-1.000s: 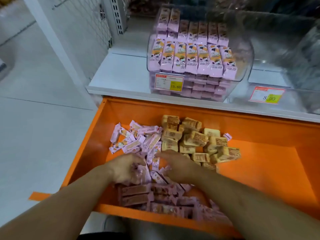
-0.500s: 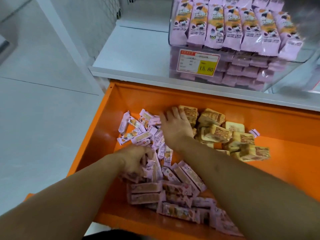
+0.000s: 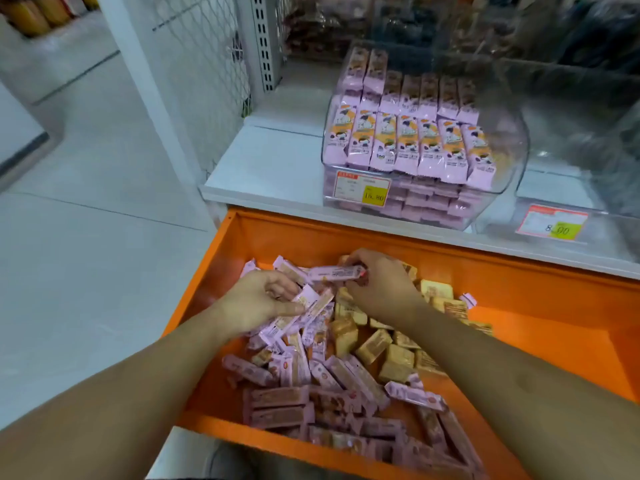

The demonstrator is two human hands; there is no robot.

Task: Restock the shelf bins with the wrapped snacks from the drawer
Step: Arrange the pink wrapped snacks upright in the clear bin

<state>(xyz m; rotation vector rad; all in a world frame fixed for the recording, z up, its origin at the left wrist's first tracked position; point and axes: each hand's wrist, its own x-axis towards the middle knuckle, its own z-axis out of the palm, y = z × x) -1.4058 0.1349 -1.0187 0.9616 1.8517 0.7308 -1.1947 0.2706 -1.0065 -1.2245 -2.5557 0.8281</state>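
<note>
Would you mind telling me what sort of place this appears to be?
Most likely a shop's snack aisle. A clear shelf bin of pink wrapped snacks carries a price label, another price label sits beside it, and an orange stock drawer is open below.

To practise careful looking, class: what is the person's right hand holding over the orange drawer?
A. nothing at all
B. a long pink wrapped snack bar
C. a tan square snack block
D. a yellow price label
B: the right hand pinches one end of a long pink wrapped snack bar, lifted above the pile in the orange metal drawer.
</note>
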